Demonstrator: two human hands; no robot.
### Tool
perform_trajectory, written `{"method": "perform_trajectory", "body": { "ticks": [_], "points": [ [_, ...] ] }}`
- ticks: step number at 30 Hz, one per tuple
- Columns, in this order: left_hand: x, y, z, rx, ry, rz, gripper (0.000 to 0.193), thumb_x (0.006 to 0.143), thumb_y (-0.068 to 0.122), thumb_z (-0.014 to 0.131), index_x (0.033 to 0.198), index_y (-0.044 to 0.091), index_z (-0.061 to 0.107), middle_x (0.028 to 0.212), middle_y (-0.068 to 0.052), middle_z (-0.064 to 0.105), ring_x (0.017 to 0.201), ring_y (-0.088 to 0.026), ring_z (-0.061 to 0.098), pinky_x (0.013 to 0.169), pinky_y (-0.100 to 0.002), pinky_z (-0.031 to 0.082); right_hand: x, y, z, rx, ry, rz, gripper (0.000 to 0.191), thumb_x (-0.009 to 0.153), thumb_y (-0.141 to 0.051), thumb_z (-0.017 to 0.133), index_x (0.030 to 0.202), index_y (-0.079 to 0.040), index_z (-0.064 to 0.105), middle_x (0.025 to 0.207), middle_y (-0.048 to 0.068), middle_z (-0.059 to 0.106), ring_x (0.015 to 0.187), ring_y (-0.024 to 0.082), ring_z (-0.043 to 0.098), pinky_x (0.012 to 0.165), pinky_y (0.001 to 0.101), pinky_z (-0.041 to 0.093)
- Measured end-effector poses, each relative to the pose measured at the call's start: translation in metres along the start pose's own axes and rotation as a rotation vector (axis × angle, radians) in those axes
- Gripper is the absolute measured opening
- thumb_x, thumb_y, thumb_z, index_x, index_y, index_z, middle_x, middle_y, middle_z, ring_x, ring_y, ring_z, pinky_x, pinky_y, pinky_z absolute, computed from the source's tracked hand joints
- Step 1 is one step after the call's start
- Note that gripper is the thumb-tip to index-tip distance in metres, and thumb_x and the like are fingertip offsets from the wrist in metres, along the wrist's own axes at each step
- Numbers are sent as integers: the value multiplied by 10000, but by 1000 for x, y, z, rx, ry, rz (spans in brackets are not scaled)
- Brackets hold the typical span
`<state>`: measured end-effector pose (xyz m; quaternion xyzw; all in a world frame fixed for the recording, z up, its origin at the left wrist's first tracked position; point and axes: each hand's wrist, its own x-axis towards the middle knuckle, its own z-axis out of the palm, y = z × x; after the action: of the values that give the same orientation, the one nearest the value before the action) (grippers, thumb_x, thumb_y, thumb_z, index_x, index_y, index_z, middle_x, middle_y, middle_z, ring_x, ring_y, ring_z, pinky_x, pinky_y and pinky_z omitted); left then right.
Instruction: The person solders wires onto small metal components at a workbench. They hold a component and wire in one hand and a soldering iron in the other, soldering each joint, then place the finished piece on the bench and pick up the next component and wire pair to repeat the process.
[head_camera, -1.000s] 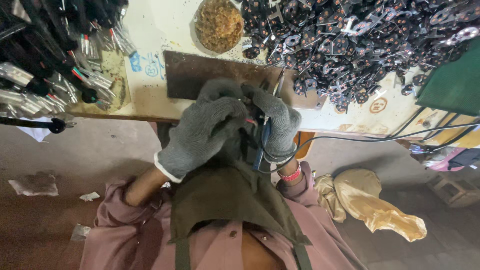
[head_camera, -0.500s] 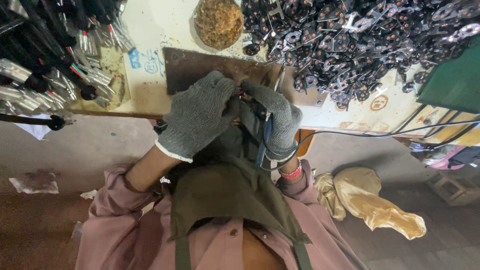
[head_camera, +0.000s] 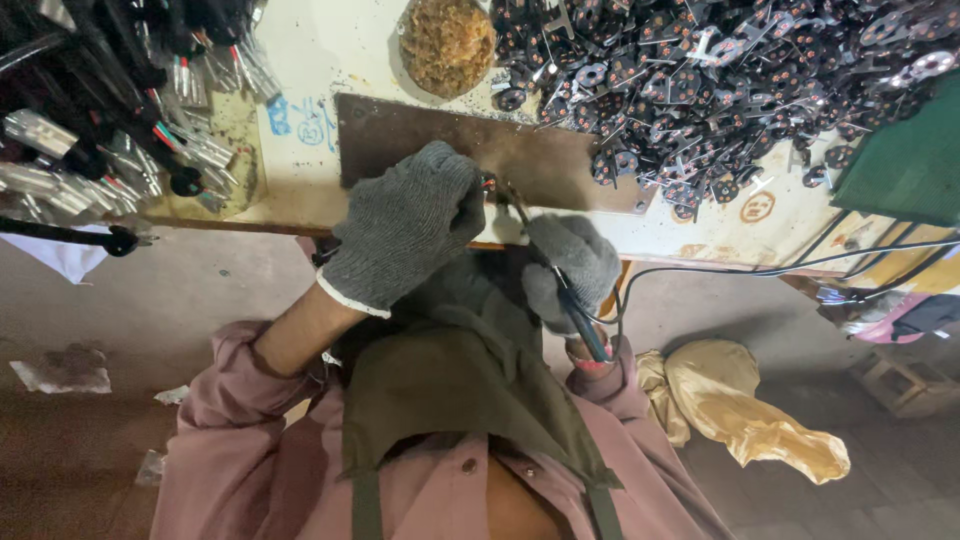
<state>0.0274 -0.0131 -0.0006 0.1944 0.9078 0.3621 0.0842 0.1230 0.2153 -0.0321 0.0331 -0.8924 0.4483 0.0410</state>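
Your grey-gloved left hand (head_camera: 405, 225) pinches a small red-wired part (head_camera: 488, 183); your right hand (head_camera: 570, 265), at four o'clock, grips the blue-handled soldering iron (head_camera: 560, 285), its axis slanting toward eleven.

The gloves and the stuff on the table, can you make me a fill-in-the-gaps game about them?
1. Both hands, the left hand and the right hand, wear knitted gloves coloured ____.
2. The right hand holds a thin tool with a blue handle and a black ____ trailing off to the right.
3. The hands work over a flat brown ____ lying on the table.
4. The round bowl of brown fluff sits to the ____ of the pile of small metal parts.

Missing words: grey; cable; plate; left
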Motion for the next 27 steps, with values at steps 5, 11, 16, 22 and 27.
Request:
{"method": "perform_trajectory", "body": {
  "ticks": [5,11,16,22,27],
  "points": [
    [0,1,1,25,-8,-7,122,967,207,680,957,130,586,910,-81,568,808,-276,664,613,-434,527,-39,26,6,-141,-37,-35,286,843,-220,789,1103,-102,764,1062,76,759,994,287,729,903,420,562],
    [2,2,0,39,-40,-11,146,960,245,687,989,129,602,936,-82,584,816,-281,662,604,-439,529,-26,22,7,-106,-76,-76,287,839,-214,793,1099,-99,755,1059,84,759,987,294,733,897,422,565],
    [0,3,0,50,-33,33,191,922,237,693,1055,135,603,1000,-78,574,891,-279,662,657,-429,546,-12,13,2,-86,-105,-109,288,835,-208,796,1097,-96,748,1057,90,759,982,300,736,892,423,568],
    [-2,1,4,19,-36,27,182,925,228,694,1067,130,635,985,-73,577,843,-266,662,613,-419,537,-8,8,0,-44,-92,-100,290,831,-202,800,1093,-93,739,1054,98,759,976,307,740,886,426,571],
    [-1,0,1,58,-15,26,110,948,226,695,1007,148,646,938,-69,582,796,-263,667,598,-416,531,-6,0,-2,0,-61,-54,293,827,-197,803,1091,-90,732,1052,105,759,971,312,744,881,427,574]
  ]
}}
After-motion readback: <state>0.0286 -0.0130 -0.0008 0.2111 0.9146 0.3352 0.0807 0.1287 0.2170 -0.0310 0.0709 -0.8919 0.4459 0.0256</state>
